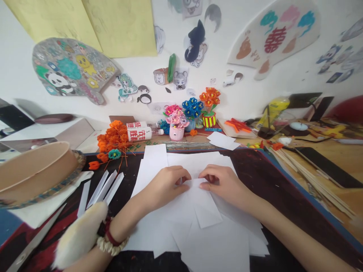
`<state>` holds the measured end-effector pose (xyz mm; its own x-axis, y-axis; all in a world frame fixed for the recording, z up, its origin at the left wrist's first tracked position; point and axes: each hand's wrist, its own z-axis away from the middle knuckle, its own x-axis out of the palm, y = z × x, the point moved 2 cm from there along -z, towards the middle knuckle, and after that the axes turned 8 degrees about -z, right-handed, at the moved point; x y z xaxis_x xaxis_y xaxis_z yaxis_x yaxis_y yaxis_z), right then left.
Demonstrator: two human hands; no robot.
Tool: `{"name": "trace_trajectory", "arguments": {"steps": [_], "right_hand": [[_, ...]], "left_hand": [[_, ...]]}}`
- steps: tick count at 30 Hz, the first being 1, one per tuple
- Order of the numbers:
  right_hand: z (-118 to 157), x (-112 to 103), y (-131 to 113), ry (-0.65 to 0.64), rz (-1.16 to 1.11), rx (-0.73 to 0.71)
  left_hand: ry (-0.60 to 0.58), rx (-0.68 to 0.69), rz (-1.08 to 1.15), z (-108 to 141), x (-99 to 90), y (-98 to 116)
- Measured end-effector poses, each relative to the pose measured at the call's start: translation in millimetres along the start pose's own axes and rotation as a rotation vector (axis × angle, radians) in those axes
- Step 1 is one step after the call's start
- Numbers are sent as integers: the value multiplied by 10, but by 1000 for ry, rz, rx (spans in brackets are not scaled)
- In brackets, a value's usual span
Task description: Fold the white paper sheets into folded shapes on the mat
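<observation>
A small piece of white paper (196, 184) is pinched between my two hands, above a pile of white paper sheets (215, 245). My left hand (168, 185) closes thumb and fingers on its left edge. On the opposite edge, my right hand (224, 181) is closed in a similar pinch. Part of the piece's edge is hidden by the fingertips. Just below it, a loose paper rectangle (208, 216) lies on the pile. Several folded paper strips (103, 189) lie left of my left forearm, which wears scrunchies and a fluffy pale band.
Scissors (36, 238) and a round wooden hoop-like container (36, 170) lie at the left. Orange flowers (113, 138), bottles (143, 133) and potted craft flowers (177, 126) line the back. On the right are a dark phone (329, 166) and thin wooden sticks (314, 185).
</observation>
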<state>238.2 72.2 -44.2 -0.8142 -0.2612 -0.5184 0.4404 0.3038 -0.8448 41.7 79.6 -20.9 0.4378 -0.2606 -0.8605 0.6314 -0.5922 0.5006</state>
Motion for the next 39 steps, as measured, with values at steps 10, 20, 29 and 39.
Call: {"name": "trace_trajectory", "arguments": {"steps": [10,20,29,39], "right_hand": [[-4,94,7,52,61,-7],[-4,-18,13,30,35,4],[18,-23,65,50,116,-123],[58,-15,9,28,317,-303]], "left_hand": [[81,11,-63,-2,114,-15],[142,-33,-1,4,113,-41],[229,-15,-103,15,141,-69],[348,126,-383,77,234,-27]]}}
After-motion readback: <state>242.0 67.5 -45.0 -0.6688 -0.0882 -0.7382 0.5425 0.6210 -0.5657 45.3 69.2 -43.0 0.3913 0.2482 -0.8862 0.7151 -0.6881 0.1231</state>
